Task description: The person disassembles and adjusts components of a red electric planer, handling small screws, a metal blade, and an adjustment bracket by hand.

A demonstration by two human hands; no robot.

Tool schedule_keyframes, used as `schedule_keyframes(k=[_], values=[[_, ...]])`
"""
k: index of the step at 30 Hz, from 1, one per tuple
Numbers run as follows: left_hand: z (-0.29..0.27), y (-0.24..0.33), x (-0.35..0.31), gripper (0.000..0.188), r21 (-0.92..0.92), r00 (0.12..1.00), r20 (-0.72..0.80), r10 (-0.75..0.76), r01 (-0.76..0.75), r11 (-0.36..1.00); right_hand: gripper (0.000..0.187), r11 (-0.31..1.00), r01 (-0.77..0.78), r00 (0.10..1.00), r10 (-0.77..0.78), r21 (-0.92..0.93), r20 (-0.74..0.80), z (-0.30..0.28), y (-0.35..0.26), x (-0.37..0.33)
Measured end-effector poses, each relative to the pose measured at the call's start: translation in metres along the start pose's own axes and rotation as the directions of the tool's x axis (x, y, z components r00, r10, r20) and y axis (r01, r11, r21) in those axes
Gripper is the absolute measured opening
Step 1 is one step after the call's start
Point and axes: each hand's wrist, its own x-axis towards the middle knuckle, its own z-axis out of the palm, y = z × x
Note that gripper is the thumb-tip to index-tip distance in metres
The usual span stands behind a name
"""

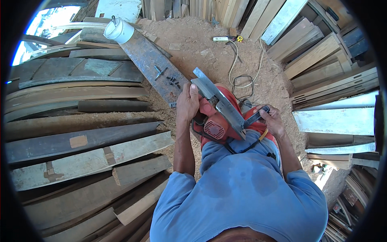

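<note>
Weathered grey and brown wooden planks (80,141) fill the left of the frame, stacked in curved rows over sawdust. At the upper left a white plastic bucket (118,29) sits on the end of a dark grey board (151,64), and further down that board lie a small metal T-shaped key (160,72) and a scatter of black screws (174,82).

Just right of centre the left hand (188,105) is wrapped firmly around the front of a red electric hand planer with a grey metal sole plate (219,115), thumb up along the plate. The tool is held tilted against the person's chest, sole facing up. At its right end the right hand (273,120) pinches a dark flat tool (256,117) set against the planer's side, fingers closed narrowly on it.

To do this well, I judge the left hand should keep the planer braced and steady while the right works in small, controlled turns, with fingers kept off the blade slot.

Further right a pale power cord (238,68) loops over the sawdust floor (193,40), and pale timber boards (322,60) lean at the upper right. No packages, labels or signs can be made out.
</note>
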Motion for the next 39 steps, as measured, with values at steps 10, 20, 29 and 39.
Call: schedule_keyframes(k=[10, 20, 29, 39], values=[[0.002, -0.01, 0.001, 0.054, -0.062, 0.998, 0.0, -0.06, 0.06, 0.996, 0.018, 0.994, 0.11, 0.994, -0.11, 0.011, -0.025, 0.021, -0.027, -0.016], [0.0, 0.002, 0.0, 0.056, -0.009, 0.999, -0.009, -0.036, 0.036, 0.999, 0.021, 0.996, 0.077, 0.997, -0.077, 0.037, 0.005, 0.016, -0.019, -0.028], [0.004, 0.01, 0.003, 0.059, 0.006, 1.0, -0.005, 0.003, -0.003, 1.0, 0.021, 0.996, 0.038, 0.999, -0.039, 0.082, 0.016, 0.01, -0.016, -0.028], [0.005, 0.006, 0.004, 0.06, 0.013, 1.0, -0.004, -0.007, 0.007, 1.0, 0.021, 0.997, 0.034, 0.999, -0.036, 0.072, 0.025, 0.006, -0.014, -0.025]])
